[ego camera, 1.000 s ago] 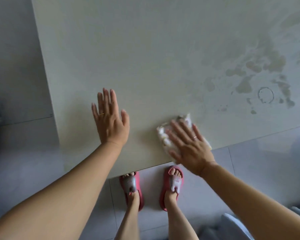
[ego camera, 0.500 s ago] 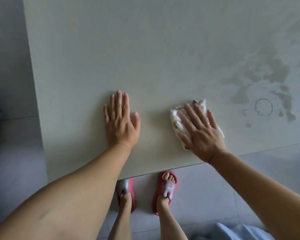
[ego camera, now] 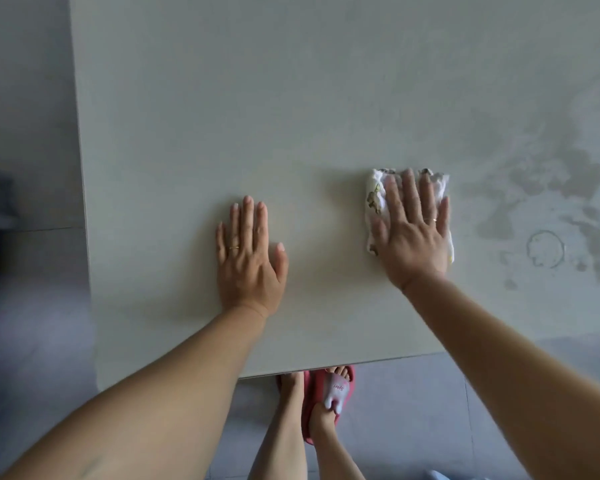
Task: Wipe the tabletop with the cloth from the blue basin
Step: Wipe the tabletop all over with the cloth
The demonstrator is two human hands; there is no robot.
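Observation:
A pale tabletop [ego camera: 291, 116] fills most of the view. My right hand [ego camera: 413, 233] lies flat with straight fingers on a folded white cloth [ego camera: 374, 199] and presses it onto the table, right of centre. Left of it, my left hand [ego camera: 248, 258] rests flat on the bare surface, fingers together and thumb out. Darker wet patches [ego camera: 568, 181] and a ring mark [ego camera: 545, 249] lie to the right of the cloth. The blue basin is not in view.
The table's near edge [ego camera: 343, 367] runs just above my feet in red slippers [ego camera: 329, 396] on the grey tiled floor. Its left edge [ego camera: 84, 202] borders open floor. A pale blue object [ego camera: 437, 475] peeks in at the bottom.
My right hand has pushed the cloth away from the near edge and further onto the table, its fingers turning to point straight ahead. My left hand stays flat in place.

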